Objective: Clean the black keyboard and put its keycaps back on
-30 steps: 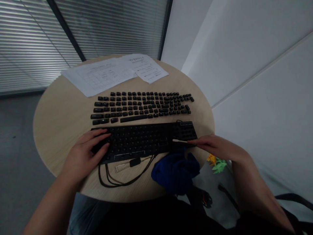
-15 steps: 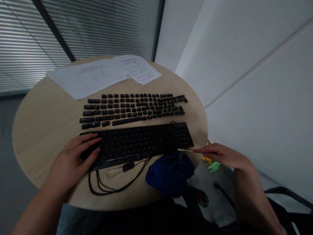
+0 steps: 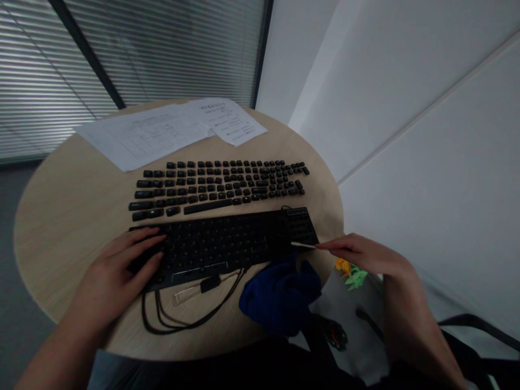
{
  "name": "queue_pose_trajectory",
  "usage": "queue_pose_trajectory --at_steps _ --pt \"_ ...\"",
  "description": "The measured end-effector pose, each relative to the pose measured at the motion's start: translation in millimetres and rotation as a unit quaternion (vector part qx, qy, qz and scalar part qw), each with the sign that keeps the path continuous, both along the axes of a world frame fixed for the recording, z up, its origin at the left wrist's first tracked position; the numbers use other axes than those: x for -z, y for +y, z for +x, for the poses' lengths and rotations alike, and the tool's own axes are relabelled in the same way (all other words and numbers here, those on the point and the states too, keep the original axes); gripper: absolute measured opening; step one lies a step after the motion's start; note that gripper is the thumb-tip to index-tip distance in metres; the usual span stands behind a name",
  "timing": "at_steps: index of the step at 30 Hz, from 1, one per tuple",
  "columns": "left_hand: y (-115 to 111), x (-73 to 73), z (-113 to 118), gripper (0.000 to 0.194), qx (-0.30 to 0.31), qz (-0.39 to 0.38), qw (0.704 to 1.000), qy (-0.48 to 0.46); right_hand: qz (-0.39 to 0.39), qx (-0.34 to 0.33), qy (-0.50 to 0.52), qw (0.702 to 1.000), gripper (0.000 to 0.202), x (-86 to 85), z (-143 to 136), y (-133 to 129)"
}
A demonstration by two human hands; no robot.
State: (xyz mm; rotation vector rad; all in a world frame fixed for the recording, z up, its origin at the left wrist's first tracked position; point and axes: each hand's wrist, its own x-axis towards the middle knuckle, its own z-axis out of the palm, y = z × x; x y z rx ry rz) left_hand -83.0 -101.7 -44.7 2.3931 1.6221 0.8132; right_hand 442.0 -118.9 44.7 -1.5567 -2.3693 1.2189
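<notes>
A black keyboard base [image 3: 219, 235] with its keycaps off lies on the round table. My left hand [image 3: 122, 260] rests over its left end, fingers stretched and thumb apart. Past its right front part, my right hand [image 3: 353, 250] pinches a thin white cotton swab [image 3: 303, 245]. The swab points left, its tip over the keyboard's right part; whether it touches cannot be made out. Loose black keycaps [image 3: 211, 188] sit in rows behind the base. In front of it are a bunched blue cloth [image 3: 280, 298] and a clear wire tool with a black handle [image 3: 209, 284].
Printed sheets [image 3: 150, 138] lie at the back of the wooden table [image 3: 52, 227]. A black cable [image 3: 179, 326] loops near the front edge. Orange and green paper pieces [image 3: 355, 276] show beyond the right edge. A white wall [image 3: 406, 135] stands close on the right, window blinds behind.
The cotton swab and my right hand have shifted slightly left and up relative to the keyboard. My left hand stays on the keyboard's left end. The whole view has tilted a little.
</notes>
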Motion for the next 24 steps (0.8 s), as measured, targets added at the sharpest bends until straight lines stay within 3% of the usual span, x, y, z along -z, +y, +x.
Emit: queue_pose_trajectory --at_steps 4,9,12,16,19,24 --pt "-1 -2.6 1 0.044 0.0 -0.006 1.0 -0.003 -0.004 -0.01 -0.012 1.0 0.038 -11.7 3 -7" --pt "1 -1.7 0 0.044 0.001 -0.018 1.0 -0.01 0.092 0.062 -0.025 0.993 0.037 -2.5 -13 8" --pt "1 -1.1 0 0.043 0.004 -0.019 1.0 -0.014 0.081 0.05 -0.032 0.995 0.037 -0.2 -14 8" --pt "-1 -1.5 -1 0.042 -0.002 -0.014 1.0 -0.015 0.048 0.025 -0.026 0.998 0.036 -9.3 -7 1" --pt "-1 -1.2 0 0.043 -0.004 -0.015 1.0 -0.012 0.069 0.03 -0.018 0.997 0.037 -13.8 -12 6" --pt "0 1.8 -1 0.044 0.001 -0.01 1.0 -0.019 0.131 0.03 -0.021 0.991 0.041 1.1 -41 31"
